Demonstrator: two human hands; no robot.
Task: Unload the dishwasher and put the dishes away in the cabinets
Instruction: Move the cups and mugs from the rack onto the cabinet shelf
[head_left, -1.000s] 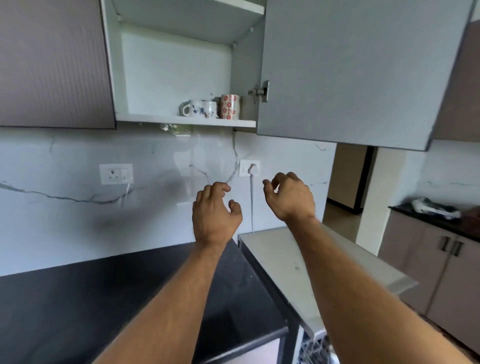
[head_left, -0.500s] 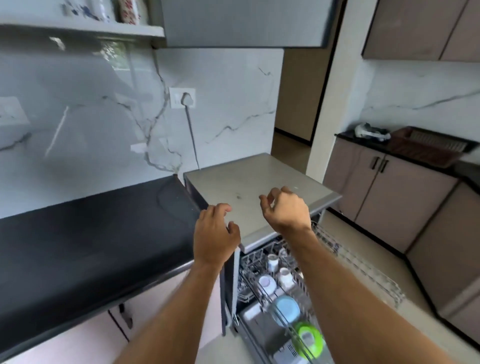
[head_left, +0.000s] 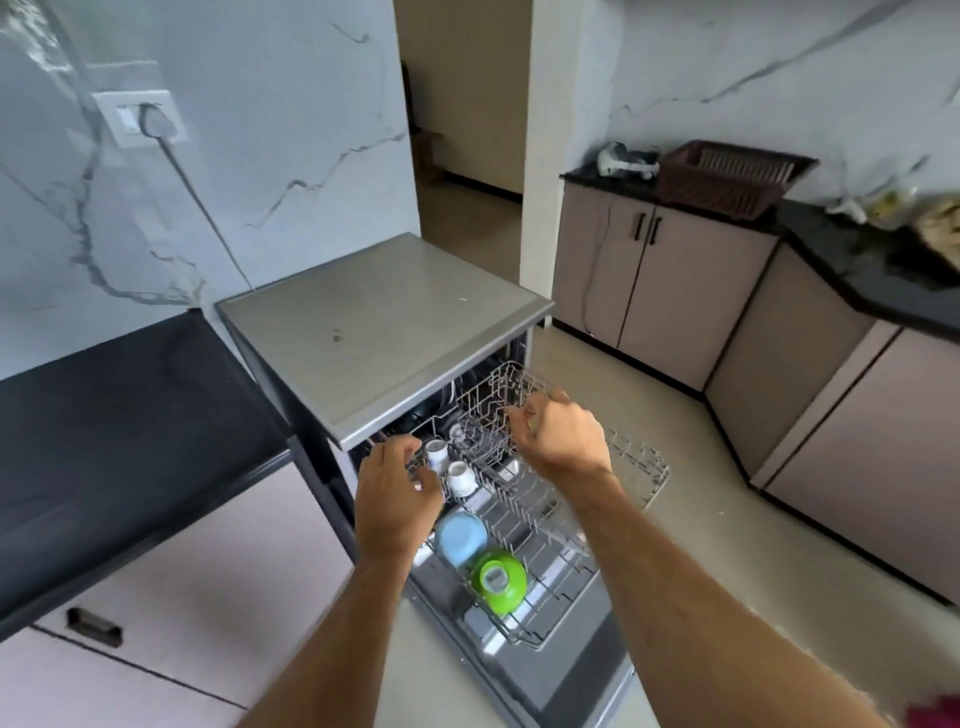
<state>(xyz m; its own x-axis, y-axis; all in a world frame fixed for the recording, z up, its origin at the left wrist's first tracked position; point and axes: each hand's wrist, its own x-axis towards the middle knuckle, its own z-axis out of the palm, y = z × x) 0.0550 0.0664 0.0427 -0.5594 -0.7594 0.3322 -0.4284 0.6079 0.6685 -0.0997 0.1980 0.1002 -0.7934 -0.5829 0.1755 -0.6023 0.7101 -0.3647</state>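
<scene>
Head view: left hand (head_left: 397, 501) and right hand (head_left: 563, 439) over dishwasher rack (head_left: 540, 525), fingers loosely curled, gripping nothing; 2 cups (head_left: 449, 465) between them.

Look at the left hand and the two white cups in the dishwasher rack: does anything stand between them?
Nothing visible does. The left hand hovers over the rack's left edge, its fingers loosely curled and empty, right beside the two white cups. Only the rack's thin wires surround the cups, which stand open from above.
</scene>
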